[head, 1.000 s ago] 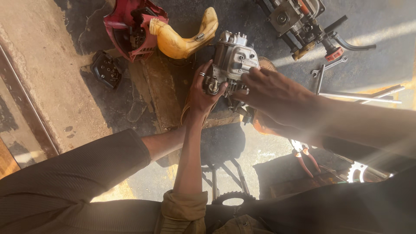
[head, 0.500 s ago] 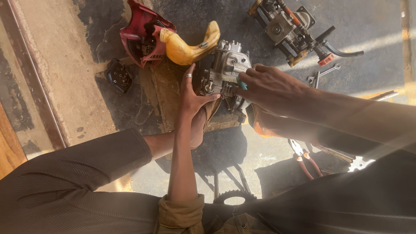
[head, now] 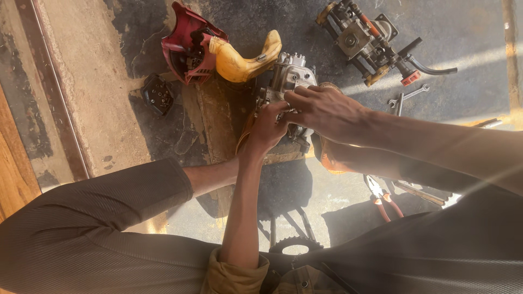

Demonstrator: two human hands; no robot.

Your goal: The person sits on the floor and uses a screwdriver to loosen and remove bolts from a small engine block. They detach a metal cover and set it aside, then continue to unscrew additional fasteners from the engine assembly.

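— While the grey metal engine block (head: pixel 291 73) sits on the wooden board (head: pixel 218 117) as it did a second ago, what's different?

— Both hands have closed in on its near side. The left hand (head: pixel 267 128) was cupped against the block's left flank with the thumb raised; now its fingers are curled tight onto a part low on the front. The right hand (head: pixel 327 111), which lay across the top right, has slid leftward, fingertips pinched at the same spot, touching the left hand.

— Can you see what they pinch?

— No, the fingers hide it. The view has also tilted a little.

— And around the block?

— A red housing (head: pixel 188 46) with a yellow handle (head: pixel 245 60) lies just beyond it, touching the block's top. A small black part (head: pixel 158 95) rests to the left. Another engine assembly (head: pixel 370 41) with a black hose lies well apart at upper right, spanners (head: pixel 406 98) near it, red-handled pliers (head: pixel 381 196) nearer the person.

— The surface?

— Dark, stained concrete floor (head: pixel 468 49), paler at left, sunlit low down; a toothed sprocket (head: pixel 297 245) lies by the body.
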